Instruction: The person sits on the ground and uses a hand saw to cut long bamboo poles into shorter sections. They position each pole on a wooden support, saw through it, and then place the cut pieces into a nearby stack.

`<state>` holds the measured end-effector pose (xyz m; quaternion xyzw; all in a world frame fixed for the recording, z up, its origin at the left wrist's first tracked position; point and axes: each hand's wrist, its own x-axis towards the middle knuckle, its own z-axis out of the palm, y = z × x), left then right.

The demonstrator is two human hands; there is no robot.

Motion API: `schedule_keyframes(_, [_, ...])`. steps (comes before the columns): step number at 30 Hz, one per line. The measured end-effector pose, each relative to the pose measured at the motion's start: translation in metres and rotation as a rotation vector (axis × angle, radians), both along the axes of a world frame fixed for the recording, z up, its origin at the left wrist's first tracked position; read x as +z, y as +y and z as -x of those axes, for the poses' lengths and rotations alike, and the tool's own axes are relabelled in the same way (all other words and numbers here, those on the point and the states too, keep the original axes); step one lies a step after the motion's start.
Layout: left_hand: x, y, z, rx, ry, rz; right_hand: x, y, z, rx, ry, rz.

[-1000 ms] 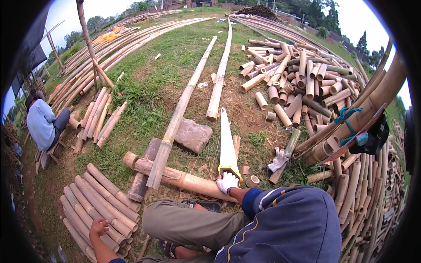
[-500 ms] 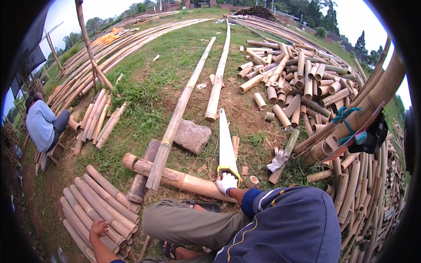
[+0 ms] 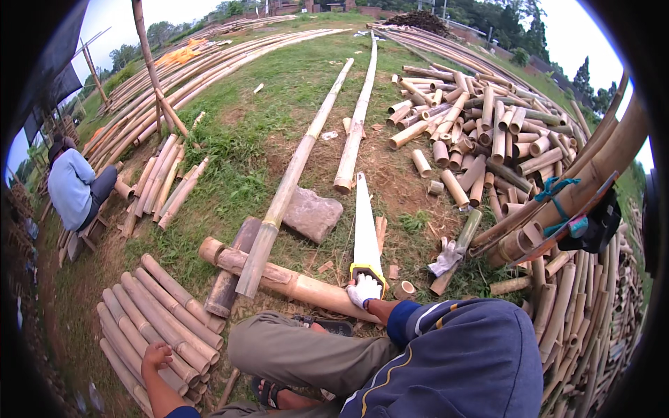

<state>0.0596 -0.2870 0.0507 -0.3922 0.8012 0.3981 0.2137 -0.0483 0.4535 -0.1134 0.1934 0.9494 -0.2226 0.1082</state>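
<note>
My right hand (image 3: 364,289), in a white glove, grips the yellow and black handle of a hand saw (image 3: 365,230). The white blade points away from me, past a thick bamboo pole (image 3: 306,287) lying crosswise before my legs. My bare left hand (image 3: 157,356) is over a stack of cut bamboo pieces (image 3: 171,327) at lower left. Its fingers are loosely bent and slightly apart, with nothing visible in them. A long bamboo pole (image 3: 296,174) rests its near end on the crosswise pole. Another long bamboo pole (image 3: 357,118) lies to its right.
A stone block (image 3: 313,214) sits beside the long pole. A white glove (image 3: 446,258) hangs on a bamboo piece at right. Cut bamboo tubes (image 3: 488,132) are heaped beyond. Bamboo posts (image 3: 592,167) lean at right. A person in light blue (image 3: 70,194) sits at far left.
The whole view has shifted slightly. My right hand stays on the saw handle, and my left hand stays over the stack with hardly any movement.
</note>
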Motion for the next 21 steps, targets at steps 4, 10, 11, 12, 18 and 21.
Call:
schedule_keyframes(4, [0.000, 0.003, 0.000, 0.021, 0.019, -0.017, -0.002, 0.002, -0.001, -0.001, 0.013, 0.000])
schedule_keyframes(10, [0.000, 0.000, 0.000, 0.001, 0.005, -0.010, 0.000, 0.001, -0.001, 0.013, -0.003, 0.003])
schedule_keyframes(11, [0.000, -0.003, -0.001, 0.000, 0.000, -0.016, 0.001, 0.001, -0.001, 0.018, -0.008, 0.004])
schedule_keyframes(12, [0.000, -0.006, -0.003, -0.005, -0.001, -0.012, 0.001, -0.001, 0.000, 0.012, 0.003, 0.003])
schedule_keyframes(18, [0.002, 0.000, -0.002, -0.007, -0.010, -0.010, 0.003, -0.001, -0.002, -0.003, -0.015, 0.029])
schedule_keyframes(21, [0.001, 0.000, -0.001, -0.005, -0.016, -0.012, 0.004, 0.000, -0.001, -0.001, -0.010, 0.019])
